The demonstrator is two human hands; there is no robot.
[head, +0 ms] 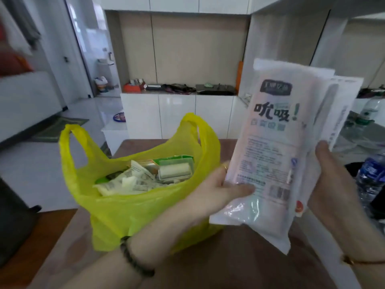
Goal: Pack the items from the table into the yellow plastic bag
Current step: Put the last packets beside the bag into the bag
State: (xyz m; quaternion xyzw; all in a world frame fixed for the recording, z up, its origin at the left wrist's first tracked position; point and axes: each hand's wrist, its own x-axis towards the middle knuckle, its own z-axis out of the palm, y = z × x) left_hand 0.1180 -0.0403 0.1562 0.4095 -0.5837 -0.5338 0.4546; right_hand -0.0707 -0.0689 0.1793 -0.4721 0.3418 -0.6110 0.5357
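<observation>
While the left hand point(218, 191) and right hand point(331, 184) each have their grip clamped on a long, glossy white packet point(270, 159) held upright, the thin, crinkled yellow plastic bag point(129, 213) stands open just left of that grip on the brown worktop point(239, 265), holding flat paper sachets point(133, 180).

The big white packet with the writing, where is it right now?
The white packet is on the right of the head view, held upright above the table by the left hand and right hand, just right of the yellow bag.
</observation>
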